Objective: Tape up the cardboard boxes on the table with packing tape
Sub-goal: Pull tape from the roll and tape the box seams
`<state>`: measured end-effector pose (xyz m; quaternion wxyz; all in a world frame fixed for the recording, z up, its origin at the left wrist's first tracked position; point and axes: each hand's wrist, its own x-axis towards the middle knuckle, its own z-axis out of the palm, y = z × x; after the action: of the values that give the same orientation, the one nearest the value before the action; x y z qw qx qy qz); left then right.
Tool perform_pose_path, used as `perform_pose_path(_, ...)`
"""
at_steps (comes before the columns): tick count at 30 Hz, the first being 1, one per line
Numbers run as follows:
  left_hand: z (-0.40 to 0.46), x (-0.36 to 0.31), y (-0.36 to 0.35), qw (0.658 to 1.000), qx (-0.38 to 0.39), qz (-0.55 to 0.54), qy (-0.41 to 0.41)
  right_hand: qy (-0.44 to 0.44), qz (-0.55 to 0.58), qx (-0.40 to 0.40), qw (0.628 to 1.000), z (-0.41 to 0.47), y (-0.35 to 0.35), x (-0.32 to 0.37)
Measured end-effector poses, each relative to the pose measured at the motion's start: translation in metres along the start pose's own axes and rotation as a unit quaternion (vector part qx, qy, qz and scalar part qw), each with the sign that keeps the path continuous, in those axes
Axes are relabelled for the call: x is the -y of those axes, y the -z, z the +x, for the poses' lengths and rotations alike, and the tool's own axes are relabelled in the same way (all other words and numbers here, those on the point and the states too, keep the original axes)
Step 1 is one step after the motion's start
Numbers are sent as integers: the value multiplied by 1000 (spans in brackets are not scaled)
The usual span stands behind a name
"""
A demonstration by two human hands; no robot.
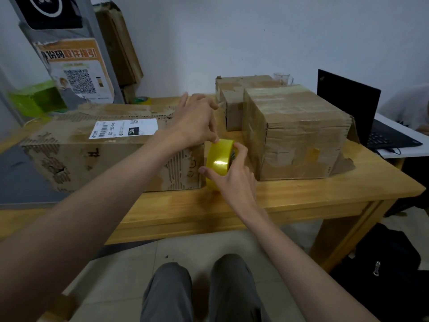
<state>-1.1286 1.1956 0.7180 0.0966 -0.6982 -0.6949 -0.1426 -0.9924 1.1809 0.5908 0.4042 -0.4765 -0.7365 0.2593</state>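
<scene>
Cardboard boxes sit on the wooden surface [290, 201]: the long labelled box [97, 149] at left, two taped boxes [294, 133] at right. Between them the left hand [197, 122] pinches at the top edge of the yellow packing tape roll [219, 162], which the right hand [232, 175] grips upright. Best to steady the roll, lift the free end cleanly and pull it straight.

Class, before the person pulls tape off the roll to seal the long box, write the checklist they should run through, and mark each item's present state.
1. Right hand grips the yellow tape roll: ok.
2. Left hand pinches at the roll's top edge: ok.
3. Tape's free end lifted: cannot tell.
4. Long box beside the roll, within reach: ok.
5. Long box's top flaps closed flat: cannot tell.
</scene>
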Motion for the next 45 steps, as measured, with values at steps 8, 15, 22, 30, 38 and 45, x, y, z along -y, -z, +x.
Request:
perform_pose_path(8,-8,-2,-18,997,-65,5,-45,29,110,7,994,-7,-5,-14)
perform_pose_path(15,-12,8,-23,990,-106,-65,-68,22,74,-8,997,3,-14,-14)
perform_pose_path(22,-21,14,-24,976,-150,-135,-84,8,44,2,999,18,-13,-15)
perform_pose_path(30,-26,3,-9,958,-186,-197,-91,-11,109,2,994,30,2,-6)
perform_pose_path(38,-16,7,12,972,-136,-193,4,60,206,17,977,34,5,-11)
perform_pose_path(45,5,16,1,985,-72,-152,40,97,231,9,968,15,4,-18)
